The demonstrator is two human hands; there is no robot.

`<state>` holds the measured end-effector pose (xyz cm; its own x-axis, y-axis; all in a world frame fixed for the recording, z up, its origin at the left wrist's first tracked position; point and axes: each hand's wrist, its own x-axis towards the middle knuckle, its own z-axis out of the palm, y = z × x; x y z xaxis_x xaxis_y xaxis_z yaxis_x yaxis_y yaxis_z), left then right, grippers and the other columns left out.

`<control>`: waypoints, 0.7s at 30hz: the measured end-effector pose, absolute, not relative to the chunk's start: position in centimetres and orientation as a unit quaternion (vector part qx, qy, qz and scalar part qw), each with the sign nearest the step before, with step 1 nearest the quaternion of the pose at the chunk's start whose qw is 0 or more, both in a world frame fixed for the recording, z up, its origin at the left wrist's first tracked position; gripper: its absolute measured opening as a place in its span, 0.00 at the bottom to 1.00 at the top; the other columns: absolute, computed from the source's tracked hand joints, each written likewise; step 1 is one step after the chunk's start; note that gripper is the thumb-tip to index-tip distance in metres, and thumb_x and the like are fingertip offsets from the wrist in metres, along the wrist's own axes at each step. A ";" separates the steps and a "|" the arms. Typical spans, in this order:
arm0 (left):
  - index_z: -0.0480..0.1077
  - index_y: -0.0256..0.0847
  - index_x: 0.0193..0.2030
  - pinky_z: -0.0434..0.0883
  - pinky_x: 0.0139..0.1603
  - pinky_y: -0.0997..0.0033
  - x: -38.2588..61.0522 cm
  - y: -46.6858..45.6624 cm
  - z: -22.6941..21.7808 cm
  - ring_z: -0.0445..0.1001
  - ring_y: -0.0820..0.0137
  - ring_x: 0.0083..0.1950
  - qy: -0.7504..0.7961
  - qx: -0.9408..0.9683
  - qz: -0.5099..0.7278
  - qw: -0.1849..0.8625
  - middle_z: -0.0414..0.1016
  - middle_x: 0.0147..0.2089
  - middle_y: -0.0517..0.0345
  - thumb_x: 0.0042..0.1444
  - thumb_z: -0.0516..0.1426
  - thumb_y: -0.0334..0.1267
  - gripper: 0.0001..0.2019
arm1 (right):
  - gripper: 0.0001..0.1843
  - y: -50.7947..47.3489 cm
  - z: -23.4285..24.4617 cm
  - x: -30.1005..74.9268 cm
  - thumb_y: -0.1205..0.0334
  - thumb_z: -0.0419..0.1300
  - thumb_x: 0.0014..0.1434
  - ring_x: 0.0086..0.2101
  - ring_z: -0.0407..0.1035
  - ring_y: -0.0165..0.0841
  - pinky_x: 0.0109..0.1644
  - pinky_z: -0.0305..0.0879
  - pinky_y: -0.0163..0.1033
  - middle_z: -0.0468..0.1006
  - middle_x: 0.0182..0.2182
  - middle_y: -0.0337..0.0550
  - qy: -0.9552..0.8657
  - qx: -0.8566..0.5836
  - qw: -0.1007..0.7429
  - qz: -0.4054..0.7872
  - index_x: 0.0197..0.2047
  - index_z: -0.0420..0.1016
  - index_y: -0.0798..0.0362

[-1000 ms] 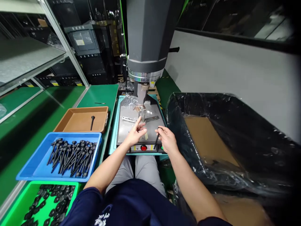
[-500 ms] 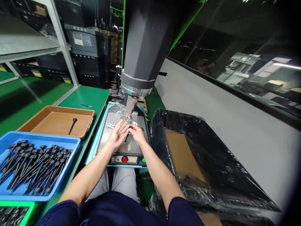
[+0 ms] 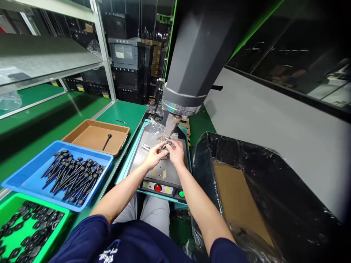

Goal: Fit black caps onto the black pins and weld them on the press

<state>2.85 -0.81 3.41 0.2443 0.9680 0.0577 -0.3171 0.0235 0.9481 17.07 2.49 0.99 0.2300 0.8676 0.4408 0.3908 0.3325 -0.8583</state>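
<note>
Black part (image 3: 169, 143) over metal plate (image 3: 168, 166), below machine head (image 3: 186, 73). Right hand (image 3: 177, 153) pinches it; left hand (image 3: 154, 157) close up against it, can't tell if gripping. Blue tray (image 3: 33, 179) with black stems (image 3: 74, 175) at left.

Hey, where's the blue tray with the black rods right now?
In the head view, the blue tray sits left of the left hand, between the farther brown tray and the nearer green tray.

At ten o'clock there is a shelf (image 3: 49, 54). At eleven, a grey crate (image 3: 127, 54) stands on black crates (image 3: 125, 78); at two, a dark window (image 3: 290, 65).
</note>
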 end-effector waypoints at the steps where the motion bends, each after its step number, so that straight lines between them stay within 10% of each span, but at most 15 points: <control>1: 0.64 0.35 0.66 0.69 0.37 0.71 2.8 -0.8 3.4 0.71 0.72 0.32 0.336 0.487 0.511 0.624 0.77 0.31 0.58 0.48 0.67 0.42 0.38 | 0.19 2.8 1.0 17.0 0.52 0.62 0.54 0.42 0.71 0.39 0.41 0.71 0.41 0.73 0.47 0.51 -0.584 -0.536 0.572 0.212 0.47 0.80 0.51; 21: 0.68 0.41 0.64 0.71 0.48 0.59 1.8 -0.7 2.5 0.76 0.65 0.39 0.362 0.495 0.527 0.589 0.80 0.45 0.49 0.50 0.66 0.42 0.33 | 0.14 6.9 2.0 18.1 0.50 0.61 0.54 0.47 0.70 0.40 0.58 0.61 0.46 0.79 0.40 0.41 -0.604 -0.462 0.519 0.391 0.36 0.78 0.51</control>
<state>1.82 -0.66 2.53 0.1824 0.9786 0.0957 -0.2628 -0.0452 0.9638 18.08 6.88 2.03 -0.0347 0.9634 0.2657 0.1525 0.2679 -0.9513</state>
